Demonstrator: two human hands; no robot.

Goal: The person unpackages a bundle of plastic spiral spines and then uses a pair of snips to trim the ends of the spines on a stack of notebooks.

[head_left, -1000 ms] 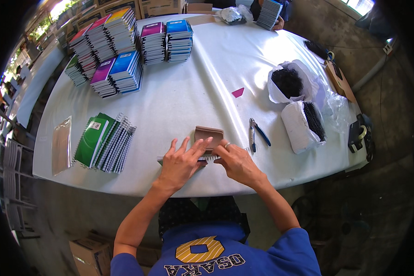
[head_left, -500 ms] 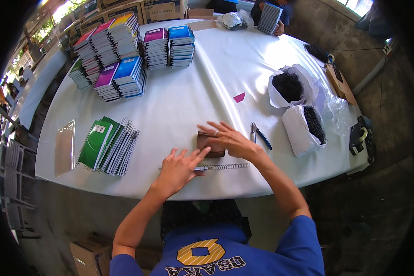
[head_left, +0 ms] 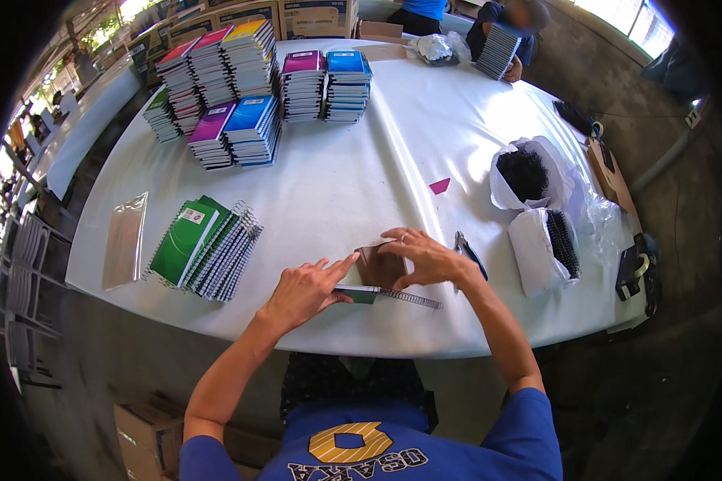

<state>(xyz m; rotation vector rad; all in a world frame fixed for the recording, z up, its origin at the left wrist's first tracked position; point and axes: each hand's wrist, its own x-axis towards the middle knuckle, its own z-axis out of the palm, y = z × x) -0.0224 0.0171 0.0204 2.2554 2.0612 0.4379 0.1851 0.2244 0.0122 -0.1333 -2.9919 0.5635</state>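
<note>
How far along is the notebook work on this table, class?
Done, it seems: coloured notebook stacks at the far end and a fanned green spiral batch. In hand: the left hand and right hand hold a brown sheet over one spiral notebook. Left: bags of dark coils look well stocked.

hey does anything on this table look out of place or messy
Mostly tidy. A lone small pink scrap lies on the bare white table, apart from everything. The green notebooks at the left have slumped into a fanned slant, unlike the neat stacks behind.

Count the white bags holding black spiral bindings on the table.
2: one open bag at the table's right side, the other bag just nearer the person, below it. More may be hidden.
</note>
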